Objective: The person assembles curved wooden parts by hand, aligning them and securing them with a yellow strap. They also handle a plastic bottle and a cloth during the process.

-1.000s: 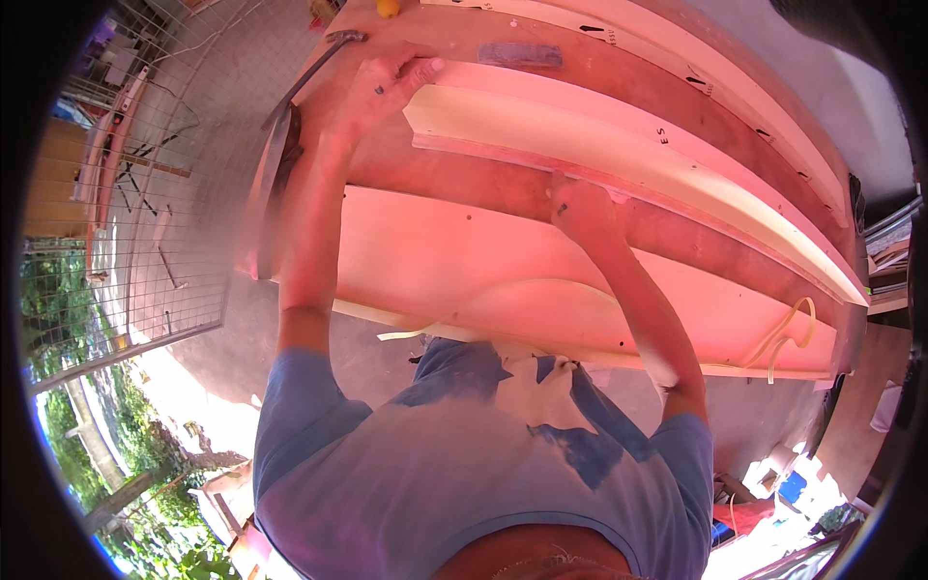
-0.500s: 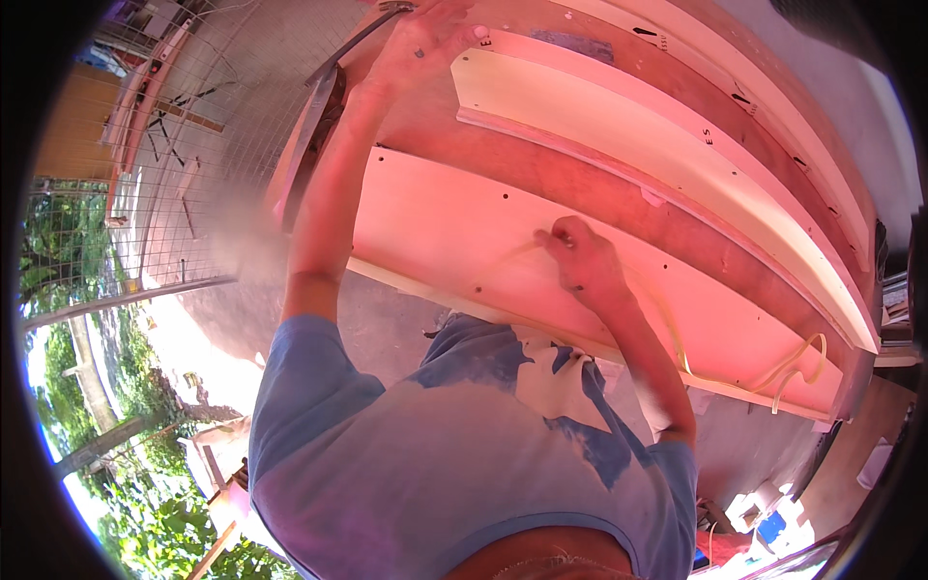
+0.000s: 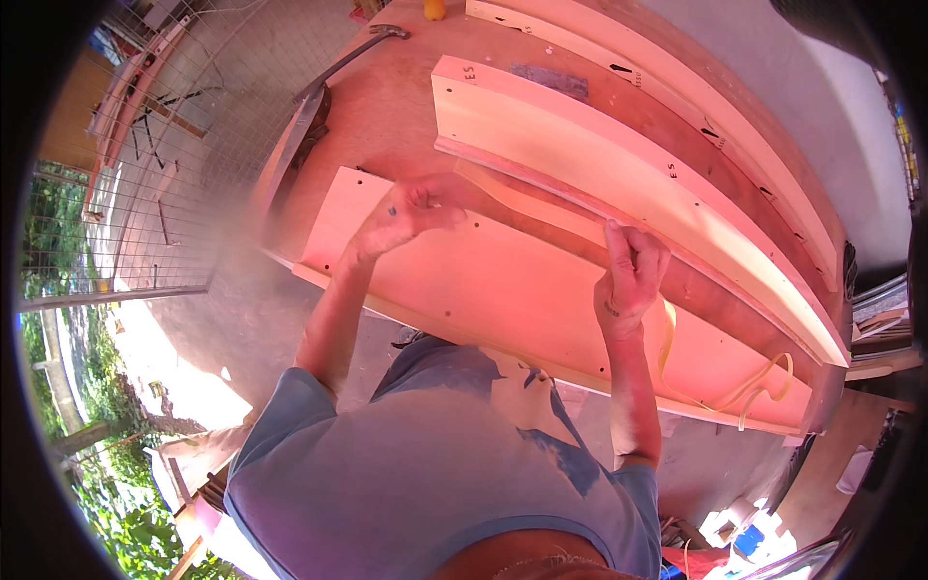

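Note:
My left hand [image 3: 411, 217], its fingers curled, pinches one end of a long thin cream strip, which looks like edging. My right hand [image 3: 633, 269] is closed on the same strip [image 3: 532, 201] farther along, so a length of it spans between my hands above the boards. From my right hand the rest hangs down and loops at the right end of the nearest board. This wide pale board [image 3: 512, 280], with small dark holes, lies just under my hands. A second long board [image 3: 619, 174] with a ledge along its near side lies beyond it.
A claw hammer [image 3: 389, 33] rests at the far left of the reddish workbench [image 3: 396, 106]. Another long board [image 3: 667, 87] lies at the back, with a dark flat block [image 3: 549, 81] before it. Wire mesh [image 3: 184, 193] stands at the left.
My left hand has come back from the far left, near the hammer, to the nearest board. My right hand has moved right, and the strip now stretches between both. The view has shifted slightly.

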`<state>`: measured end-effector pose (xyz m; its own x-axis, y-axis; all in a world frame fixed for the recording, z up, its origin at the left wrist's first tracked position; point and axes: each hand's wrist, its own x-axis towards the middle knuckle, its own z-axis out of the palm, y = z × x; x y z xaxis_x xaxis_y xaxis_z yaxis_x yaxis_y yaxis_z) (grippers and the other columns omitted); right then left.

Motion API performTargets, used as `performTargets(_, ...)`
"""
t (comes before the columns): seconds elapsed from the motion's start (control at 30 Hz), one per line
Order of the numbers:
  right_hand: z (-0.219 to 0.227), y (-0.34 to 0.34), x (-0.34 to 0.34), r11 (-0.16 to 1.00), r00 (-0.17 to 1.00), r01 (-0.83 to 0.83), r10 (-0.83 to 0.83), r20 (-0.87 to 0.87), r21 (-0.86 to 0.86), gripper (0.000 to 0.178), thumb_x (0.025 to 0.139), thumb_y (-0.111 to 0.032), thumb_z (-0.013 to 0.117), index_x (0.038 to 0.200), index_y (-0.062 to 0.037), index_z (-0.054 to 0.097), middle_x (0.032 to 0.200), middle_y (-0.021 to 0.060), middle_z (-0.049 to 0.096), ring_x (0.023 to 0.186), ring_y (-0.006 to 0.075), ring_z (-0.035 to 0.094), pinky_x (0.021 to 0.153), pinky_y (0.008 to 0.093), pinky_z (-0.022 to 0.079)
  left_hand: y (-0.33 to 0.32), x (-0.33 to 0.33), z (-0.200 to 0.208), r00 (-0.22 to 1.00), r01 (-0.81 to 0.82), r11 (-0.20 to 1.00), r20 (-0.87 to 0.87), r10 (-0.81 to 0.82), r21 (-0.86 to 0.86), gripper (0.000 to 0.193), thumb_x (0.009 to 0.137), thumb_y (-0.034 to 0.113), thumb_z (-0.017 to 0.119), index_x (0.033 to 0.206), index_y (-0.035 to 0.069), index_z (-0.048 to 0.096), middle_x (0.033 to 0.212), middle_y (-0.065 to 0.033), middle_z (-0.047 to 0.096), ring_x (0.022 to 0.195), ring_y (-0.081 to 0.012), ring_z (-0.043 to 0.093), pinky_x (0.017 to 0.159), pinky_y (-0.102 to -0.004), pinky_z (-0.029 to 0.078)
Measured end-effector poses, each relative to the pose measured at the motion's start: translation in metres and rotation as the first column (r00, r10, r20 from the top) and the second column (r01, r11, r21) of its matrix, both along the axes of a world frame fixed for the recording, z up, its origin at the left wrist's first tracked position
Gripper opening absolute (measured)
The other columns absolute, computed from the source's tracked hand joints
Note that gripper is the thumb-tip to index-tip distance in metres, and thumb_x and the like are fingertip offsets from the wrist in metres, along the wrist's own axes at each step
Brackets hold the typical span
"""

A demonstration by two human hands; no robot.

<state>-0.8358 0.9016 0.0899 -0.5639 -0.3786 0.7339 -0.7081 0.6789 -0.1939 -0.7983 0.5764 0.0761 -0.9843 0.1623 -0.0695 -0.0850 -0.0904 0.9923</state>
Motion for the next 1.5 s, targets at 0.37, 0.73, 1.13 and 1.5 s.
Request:
performTargets(0.37,0.020,-0.011,-0.011,0.988,0.132,0.010,0.153,0.979,-0.156,0.026,0.096,-0.010,0.057,0.115,-0.0001,0.071,0.075,0.0028,0.065,0.056,0.0076,0.050,0.054,0.0272,0.042,0.033,-0.013,-0.003,0.905,-0.398,0.771,0.074,0.420,0.497,0.030,0.102,0.010,0.061,0.131,0.000,0.059,0.101,-0.0123,0.072,0.080,-0.0186,0.072,0.070,-0.0322,0.060)
performTargets(0.73,0.022,-0.042,-0.020,0.949,0.749,-0.290,0.307,0.588,-0.125,0.042,0.100,-0.016,0.066,0.137,0.0006,0.059,0.122,0.0182,0.069,0.112,0.0272,0.069,0.098,0.0380,0.053,0.037,-0.009,0.032,0.944,-0.329,0.917,0.037,0.329,0.224,0.031,0.089,0.001,0.078,0.117,0.001,0.064,0.091,-0.0072,0.071,0.074,-0.0149,0.070,0.070,-0.0285,0.059)
performTargets(1.13,0.043,-0.085,-0.012,0.926,0.520,0.043,0.300,0.800,-0.375,0.024,0.105,-0.020,0.058,0.108,-0.0019,0.073,0.072,0.0070,0.070,0.058,0.0145,0.065,0.059,0.0303,0.053,0.069,-0.011,0.035,0.755,-0.388,0.917,-0.602,0.260,-0.091,0.012,0.091,-0.002,0.072,0.103,0.000,0.073,0.100,-0.0064,0.076,0.087,-0.0127,0.069,0.080,-0.0265,0.055)
performTargets(1.5,0.044,-0.021,-0.050,0.918,-0.177,-0.184,0.320,0.931,-0.350,0.044,0.109,-0.042,0.050,0.109,-0.0013,0.067,0.078,0.0057,0.064,0.069,0.0163,0.066,0.068,0.0306,0.058,0.041,-0.023,0.015,0.944,-0.251,0.913,-0.126,0.304,0.322,0.016,0.097,0.006,0.068,0.109,-0.005,0.071,0.092,-0.0132,0.075,0.078,-0.0201,0.074,0.071,-0.0327,0.064)
